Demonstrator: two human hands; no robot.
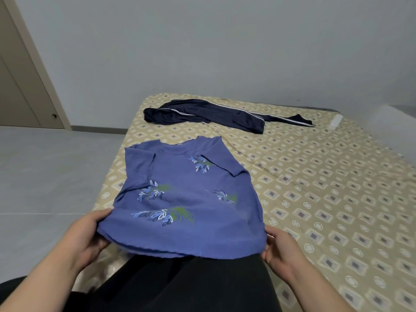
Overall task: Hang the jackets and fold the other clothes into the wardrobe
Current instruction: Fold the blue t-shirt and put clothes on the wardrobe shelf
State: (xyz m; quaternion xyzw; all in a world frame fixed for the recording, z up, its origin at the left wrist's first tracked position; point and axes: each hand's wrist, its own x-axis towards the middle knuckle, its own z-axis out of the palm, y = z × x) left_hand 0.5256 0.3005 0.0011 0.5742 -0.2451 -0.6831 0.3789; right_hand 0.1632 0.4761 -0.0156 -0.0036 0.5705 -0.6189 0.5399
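From the head camera I see a blue T-shirt with leaf prints spread front-up on the near corner of a mattress covered in a beige diamond pattern, neck pointing away from me and hem toward me. My left hand pinches the hem's left corner, thumb on top and fingers curled under the cloth. My right hand grips the hem's right corner the same way, so the two hands are well apart, one at each end of the hem, which is lifted slightly off the mattress. Black fabric lies below the hem, nearest me. A navy garment with white side stripes lies crumpled at the far end of the mattress, apart from the T-shirt; I cannot tell whether it is a jacket or trousers. A beige door stands far left.
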